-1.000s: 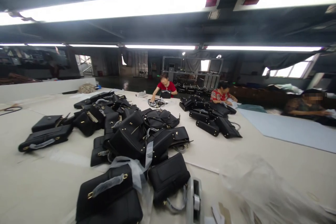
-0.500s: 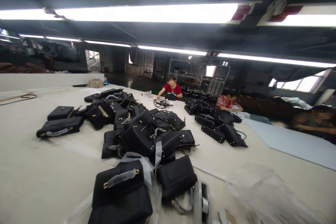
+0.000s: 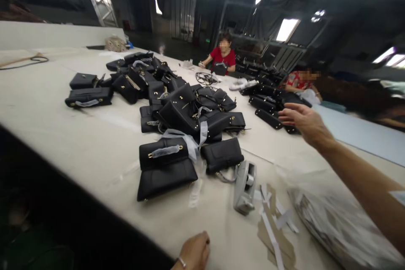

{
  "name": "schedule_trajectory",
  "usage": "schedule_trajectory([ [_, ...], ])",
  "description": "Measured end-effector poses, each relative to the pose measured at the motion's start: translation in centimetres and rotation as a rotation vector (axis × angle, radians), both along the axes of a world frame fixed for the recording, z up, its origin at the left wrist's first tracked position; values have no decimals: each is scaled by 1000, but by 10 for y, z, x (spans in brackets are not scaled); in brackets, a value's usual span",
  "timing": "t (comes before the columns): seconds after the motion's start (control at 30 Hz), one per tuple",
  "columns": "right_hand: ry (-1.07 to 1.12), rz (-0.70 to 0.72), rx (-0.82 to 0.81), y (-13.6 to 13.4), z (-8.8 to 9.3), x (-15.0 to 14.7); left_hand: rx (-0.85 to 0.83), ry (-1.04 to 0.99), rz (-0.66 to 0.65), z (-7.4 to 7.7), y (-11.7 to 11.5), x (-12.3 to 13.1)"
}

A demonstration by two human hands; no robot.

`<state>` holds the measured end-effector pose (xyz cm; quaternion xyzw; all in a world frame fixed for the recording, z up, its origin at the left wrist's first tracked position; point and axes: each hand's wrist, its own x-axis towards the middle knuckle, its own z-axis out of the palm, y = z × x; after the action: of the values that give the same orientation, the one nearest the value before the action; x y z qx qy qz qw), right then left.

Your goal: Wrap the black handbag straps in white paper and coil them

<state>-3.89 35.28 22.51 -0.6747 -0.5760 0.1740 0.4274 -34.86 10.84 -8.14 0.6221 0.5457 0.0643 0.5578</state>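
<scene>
My left hand point(image 3: 194, 251) rests at the table's near edge, a bracelet at its wrist. Its fingers are curled, and their inner side is hidden. My right hand point(image 3: 300, 121) reaches out over the right part of the table, fingers stretched and nothing in them. Behind its fingertips lies a group of black handbags point(image 3: 267, 119). Closer to me, a black handbag with a wrapped handle point(image 3: 167, 175) lies beside a smaller black handbag point(image 3: 221, 155). A grey tape dispenser point(image 3: 245, 187) stands to the right of them. Beyond is a large heap of black handbags point(image 3: 180, 109).
Strips of paper and brown card point(image 3: 274, 232) lie right of the dispenser. Clear plastic bagging point(image 3: 344, 228) is under my right forearm. Across the table a person in red point(image 3: 223, 59) handles a black bag; another person point(image 3: 299, 80) sits to the right. A pale blue sheet point(image 3: 363, 135) covers the right side.
Both my hands have come into view, the left low at the edge, the right reaching forward. My view has tipped down and tilted, showing more of the near table.
</scene>
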Motion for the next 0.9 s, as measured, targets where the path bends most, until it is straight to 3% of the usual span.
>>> schedule_trajectory([
  [0.07, -43, 52, -155, -12, -31, 21, 44, 63, -75, -5, -1, 1],
  [0.2, -309, 304, -778, -86, -130, 52, 170, 120, -161, -2, 17, 4],
  [0.3, -375, 324, -940, -147, -194, 70, 215, 113, -165, 4, 37, 8],
  [0.37, -377, 281, -978, -178, -218, 80, 228, 106, -172, 6, 52, 12],
  [0.5, -353, 216, -961, -208, -238, 97, 245, 87, -181, 11, 82, 25],
  [0.67, -210, 126, -726, -197, -257, 104, 306, -85, -139, 30, 134, 59],
  [0.8, -130, -84, -467, -171, -286, 106, 499, -230, -42, 58, 206, 96],
  [0.9, -215, -153, -305, -148, -324, 117, 764, -239, 48, 78, 271, 120],
])
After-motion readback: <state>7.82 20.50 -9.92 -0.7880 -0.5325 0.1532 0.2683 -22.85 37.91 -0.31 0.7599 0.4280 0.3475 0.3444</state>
